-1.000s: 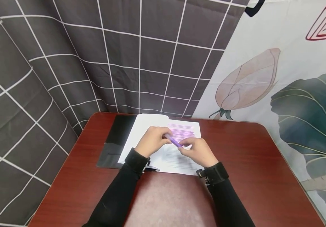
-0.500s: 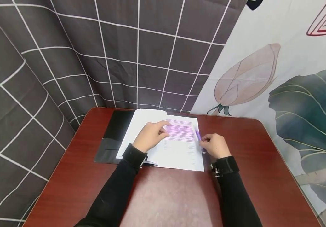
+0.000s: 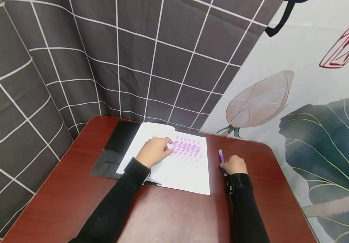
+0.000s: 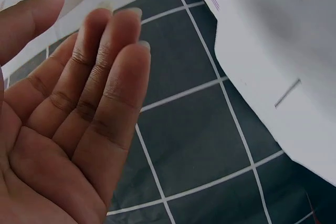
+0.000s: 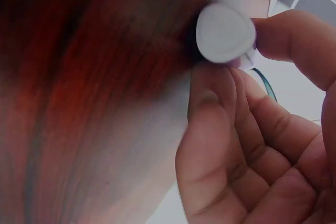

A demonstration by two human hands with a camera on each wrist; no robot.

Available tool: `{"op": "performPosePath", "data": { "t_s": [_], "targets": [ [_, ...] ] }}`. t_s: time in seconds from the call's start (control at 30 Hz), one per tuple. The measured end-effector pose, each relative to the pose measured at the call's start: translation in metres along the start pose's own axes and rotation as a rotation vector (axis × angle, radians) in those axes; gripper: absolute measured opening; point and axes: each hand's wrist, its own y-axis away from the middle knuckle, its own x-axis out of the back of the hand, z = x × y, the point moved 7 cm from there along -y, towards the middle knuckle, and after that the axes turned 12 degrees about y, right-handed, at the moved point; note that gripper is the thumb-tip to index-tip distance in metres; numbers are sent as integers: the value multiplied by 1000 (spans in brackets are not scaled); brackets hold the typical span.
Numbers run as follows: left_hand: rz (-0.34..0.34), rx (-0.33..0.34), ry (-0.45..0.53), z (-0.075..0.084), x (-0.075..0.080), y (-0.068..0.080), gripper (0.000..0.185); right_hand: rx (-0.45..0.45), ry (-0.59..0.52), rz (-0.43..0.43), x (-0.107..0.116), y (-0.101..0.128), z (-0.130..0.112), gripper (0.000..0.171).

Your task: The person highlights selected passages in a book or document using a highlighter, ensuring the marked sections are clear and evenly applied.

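To the right of the open pages, my right hand [image 3: 236,165] pinches a slim purple highlighter [image 3: 221,156] low at the table. In the right wrist view its rounded white end [image 5: 226,32] shows between thumb and fingertips. My left hand [image 3: 154,151] is over the open booklet [image 3: 180,177], thumb and fingers apart with nothing between them. Its fingers [image 4: 126,87] look loosely extended in the left wrist view. Purple strokes [image 3: 186,148] cover the upper part of the right-hand page.
A black folder [image 3: 112,158] lies under the booklet, showing on the left. A slender grey-and-black item [image 3: 153,182] sits at the booklet's front edge. The reddish-brown table [image 3: 65,192] meets a gridded dark cloth [image 3: 135,71] behind and a flower-printed white cloth [image 3: 259,98] at right.
Both hands were at the highlighter over the page; the left has let go and stays over the booklet. My right hand has carried the highlighter rightward, off the page to the table.
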Motion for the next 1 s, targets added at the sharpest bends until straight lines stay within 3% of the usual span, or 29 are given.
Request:
{"op": "performPosePath", "data": {
  "t_s": [0.23, 0.53, 0.73, 0.8, 0.9, 0.97, 1.0],
  "targets": [
    [4, 6, -67, -3, -3, 2, 37, -33, -32, 57, -8, 4, 9, 25],
    [-45, 108, -252, -27, -3, 13, 49, -21, -85, 56, -7, -2, 6, 28],
    [-85, 150, -290, -57, -1, 31, 48, -19, -47, 65, -7, -7, 5, 30],
    [-88, 119, -316, -72, -6, 39, 46, -19, -43, 59, -8, -6, 5, 31],
    [-126, 112, -331, -79, -10, 48, 44, -16, -47, 55, -8, -4, 5, 32],
    [-137, 104, -338, -97, -22, 48, 44, -17, -55, 42, -9, -4, 6, 33],
    [-156, 120, -341, -104, -26, 46, 43, 3, -73, 48, -20, -13, 18, 36]
  ]
}}
